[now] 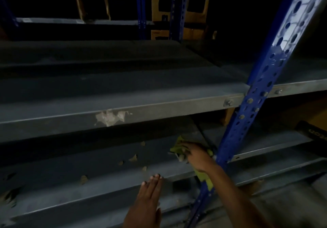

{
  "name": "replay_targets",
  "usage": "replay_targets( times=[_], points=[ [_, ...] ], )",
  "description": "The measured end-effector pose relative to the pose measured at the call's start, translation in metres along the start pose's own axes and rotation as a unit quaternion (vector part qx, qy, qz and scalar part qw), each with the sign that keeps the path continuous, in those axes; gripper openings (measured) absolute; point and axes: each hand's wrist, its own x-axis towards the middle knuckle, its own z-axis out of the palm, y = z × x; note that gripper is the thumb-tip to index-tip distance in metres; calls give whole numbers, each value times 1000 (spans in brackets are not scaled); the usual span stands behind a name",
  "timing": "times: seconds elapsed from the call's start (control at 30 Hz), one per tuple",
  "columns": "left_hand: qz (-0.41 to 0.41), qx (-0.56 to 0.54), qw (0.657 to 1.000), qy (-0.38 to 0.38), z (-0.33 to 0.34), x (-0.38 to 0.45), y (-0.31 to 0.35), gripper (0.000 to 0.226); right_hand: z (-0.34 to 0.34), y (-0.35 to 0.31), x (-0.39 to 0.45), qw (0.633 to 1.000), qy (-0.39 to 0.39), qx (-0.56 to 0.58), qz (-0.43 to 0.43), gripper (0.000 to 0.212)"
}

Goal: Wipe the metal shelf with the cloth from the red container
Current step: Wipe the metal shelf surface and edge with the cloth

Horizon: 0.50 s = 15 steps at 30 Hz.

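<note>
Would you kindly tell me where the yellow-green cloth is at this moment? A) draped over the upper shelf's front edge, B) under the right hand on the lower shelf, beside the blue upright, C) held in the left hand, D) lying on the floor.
B: the right hand presses the yellow-green cloth onto the lower shelf next to the blue upright, while the left hand is flat and empty.

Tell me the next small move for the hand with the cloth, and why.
Probably sweep the right hand and its yellow-green cloth leftward along the lower shelf. The cloth sits at the right end beside the blue upright, while pale debris bits lie just left of it. The left hand rests flat at the front edge.
</note>
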Motion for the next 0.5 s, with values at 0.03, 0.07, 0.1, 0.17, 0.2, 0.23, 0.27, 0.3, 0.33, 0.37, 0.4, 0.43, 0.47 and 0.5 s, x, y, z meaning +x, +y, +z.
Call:
replay_targets(
  times=[0.03,0.07,0.1,0.17,0.2,0.23,0.27,0.3,0.33,0.37,0.4,0.43,0.47,0.5],
  points=[
    [-12,-6,1000,16,1,1,-1,109,-4,1,0,1000,8,22,0,40],
    [-20,18,998,52,0,-2,2,97,-7,2,3,999,23,39,10,44],
    [12,28,997,72,4,-5,1,88,-7,5,10,998,44,40,20,43],
    [15,-3,997,73,-4,-9,8,80,-7,3,19,997,70,13,37,45],
    [0,-16,996,87,-7,-10,10,79,-6,0,22,998,55,2,22,42],
    [-13,-32,995,96,-6,-9,10,80,-4,-5,23,999,33,1,-5,36],
    [-10,-39,995,91,-7,-9,11,81,-2,-10,22,1000,7,1,-30,34],
    [-9,-37,996,84,-11,-9,14,82,0,-12,19,999,-15,1,-48,34],
    [-13,-37,997,72,-12,-10,15,82,3,-12,15,998,-30,1,-54,33],
    [-14,-38,997,67,-12,-11,14,83,4,-12,7,998,-43,3,-54,32],
    [-16,-42,997,67,-13,-12,12,83,4,-10,-1,997,-46,6,-58,30],
    [-19,-50,996,72,-14,-13,8,82,4,-7,-11,997,-46,12,-66,28],
    [-22,-44,996,73,-13,-15,4,82,4,-6,-21,996,-40,25,-76,27],
    [-24,-27,996,82,-12,-17,0,84,3,-1,-28,996,-33,43,-76,26]
  ],
)
